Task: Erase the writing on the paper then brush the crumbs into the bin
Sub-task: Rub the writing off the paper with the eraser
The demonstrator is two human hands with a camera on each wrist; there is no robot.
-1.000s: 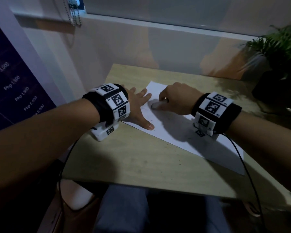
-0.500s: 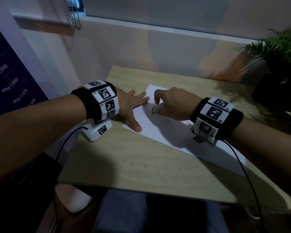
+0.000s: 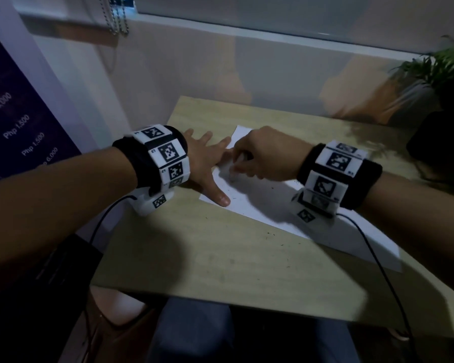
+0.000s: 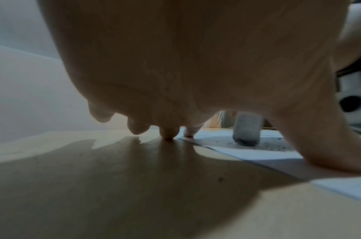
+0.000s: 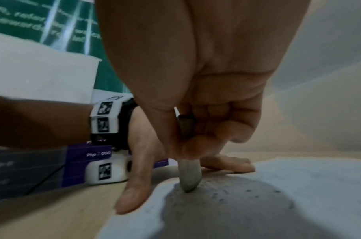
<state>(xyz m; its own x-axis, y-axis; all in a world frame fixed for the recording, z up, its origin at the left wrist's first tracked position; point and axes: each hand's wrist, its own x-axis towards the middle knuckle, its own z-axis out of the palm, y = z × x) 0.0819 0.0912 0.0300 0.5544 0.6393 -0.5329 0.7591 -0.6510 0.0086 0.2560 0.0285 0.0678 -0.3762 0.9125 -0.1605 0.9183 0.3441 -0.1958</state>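
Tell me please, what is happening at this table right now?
A person is erasing on a sheet of paper. The right hand pinches a grey eraser with its tip on the sheet. The left hand lies flat with spread fingers, thumb on the sheet. Dark crumbs lie around the eraser. No bin is in view.
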